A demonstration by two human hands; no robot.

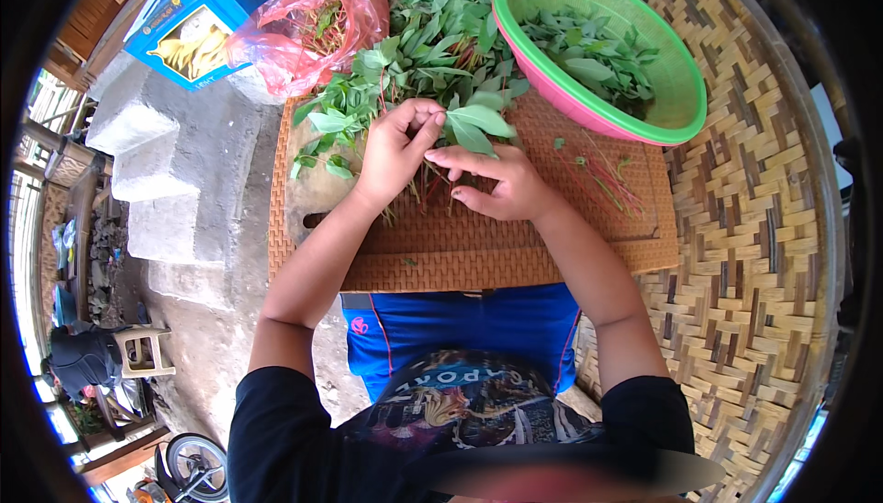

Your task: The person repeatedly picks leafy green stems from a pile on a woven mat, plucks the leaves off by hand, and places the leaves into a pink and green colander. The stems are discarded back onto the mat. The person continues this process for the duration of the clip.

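Between the thumb and forefinger of my left hand [399,148] a leafy green sprig [477,125] is pinched. My right hand [498,182] is beside it, just below the leaves, fingers spread and palm turned inward; whether a fingertip touches the sprig I cannot tell. Behind both hands a large heap of leafy stems [441,34] covers the back of the brown woven-pattern table [448,255]. Part of the heap lies on a wooden cutting board [317,186] at the left. At the back right, a green plastic colander basket [693,106] with a pink one under it holds picked leaves [593,55].
Loose reddish stems [607,182] lie on the table's right side. A pink plastic bag [359,6] of stems and a blue box [186,41] stand at the back left. Woven bamboo [745,261] borders the right; concrete steps [165,220] are at the left.
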